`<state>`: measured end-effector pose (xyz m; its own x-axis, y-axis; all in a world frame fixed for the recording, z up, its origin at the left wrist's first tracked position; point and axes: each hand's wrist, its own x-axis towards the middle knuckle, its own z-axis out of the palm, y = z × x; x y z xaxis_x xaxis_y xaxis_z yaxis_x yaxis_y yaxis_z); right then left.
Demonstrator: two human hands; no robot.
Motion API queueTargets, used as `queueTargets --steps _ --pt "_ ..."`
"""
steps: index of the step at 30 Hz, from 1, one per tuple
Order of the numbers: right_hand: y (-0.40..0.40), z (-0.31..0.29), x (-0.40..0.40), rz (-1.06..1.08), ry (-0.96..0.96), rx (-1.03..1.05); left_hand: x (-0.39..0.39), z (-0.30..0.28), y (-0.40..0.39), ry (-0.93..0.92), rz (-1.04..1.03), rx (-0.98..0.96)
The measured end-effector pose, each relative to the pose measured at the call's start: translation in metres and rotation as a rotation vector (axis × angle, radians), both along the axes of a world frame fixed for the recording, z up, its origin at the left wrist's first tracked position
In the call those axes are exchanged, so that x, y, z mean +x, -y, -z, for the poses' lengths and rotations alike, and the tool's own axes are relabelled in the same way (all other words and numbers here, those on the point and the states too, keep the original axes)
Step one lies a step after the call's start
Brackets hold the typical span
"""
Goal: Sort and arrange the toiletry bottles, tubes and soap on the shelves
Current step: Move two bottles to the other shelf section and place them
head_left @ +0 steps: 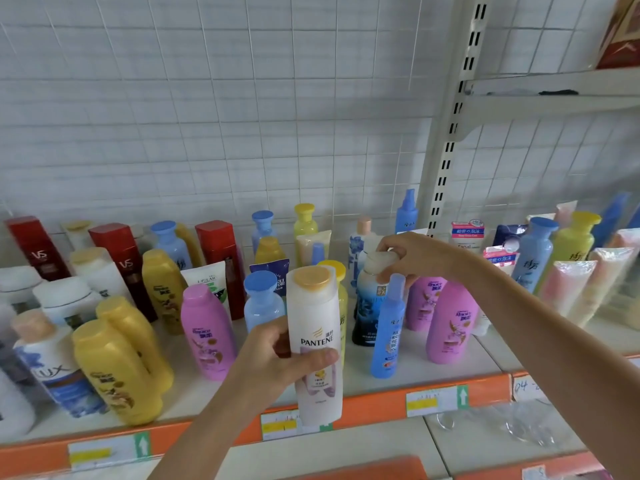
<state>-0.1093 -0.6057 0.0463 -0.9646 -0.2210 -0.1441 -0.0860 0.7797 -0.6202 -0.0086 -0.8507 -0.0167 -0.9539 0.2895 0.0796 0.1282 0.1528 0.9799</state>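
My left hand (pixel 277 358) grips a white Pantene bottle (pixel 317 327) with a yellow cap, held upright in front of the shelf's front edge. My right hand (pixel 407 254) reaches over the shelf and pinches the clear cap of a dark blue-and-white bottle (pixel 369 306) standing mid-shelf. A slim light-blue spray bottle (pixel 389 327) stands just in front of that one. Two pink bottles (pixel 446 323) stand to its right, another pink bottle (pixel 207 334) to the left.
The white shelf (pixel 460 362) with an orange price strip is crowded: yellow bottles (pixel 121 365) and a Lux bottle (pixel 52 368) at left, red VS boxes (pixel 121 258) behind, blue and yellow bottles plus tubes (pixel 571 289) at right. A slotted upright post (pixel 450 140) rises behind.
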Motion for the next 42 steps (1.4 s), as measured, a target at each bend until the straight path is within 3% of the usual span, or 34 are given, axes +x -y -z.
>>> queueTargets --steps 17,24,29,37,42 --pt "0.004 -0.019 0.012 -0.028 -0.131 0.359 0.005 -0.004 0.009 -0.005 0.02 0.045" --pt "0.059 -0.055 0.056 -0.132 -0.362 0.185 0.011 -0.011 0.022 -0.045 -0.017 -0.026" --pt "0.113 -0.06 0.086 -0.318 -0.278 -0.004 0.017 -0.013 0.041 -0.061 -0.064 -0.049" --pt "0.161 -0.034 0.086 -0.525 -0.367 0.009 0.027 -0.005 0.082 -0.1 -0.151 -0.137" --pt "0.192 -0.031 0.085 -0.574 -0.419 -0.021 0.04 -0.015 0.114 -0.334 -0.23 -0.297"
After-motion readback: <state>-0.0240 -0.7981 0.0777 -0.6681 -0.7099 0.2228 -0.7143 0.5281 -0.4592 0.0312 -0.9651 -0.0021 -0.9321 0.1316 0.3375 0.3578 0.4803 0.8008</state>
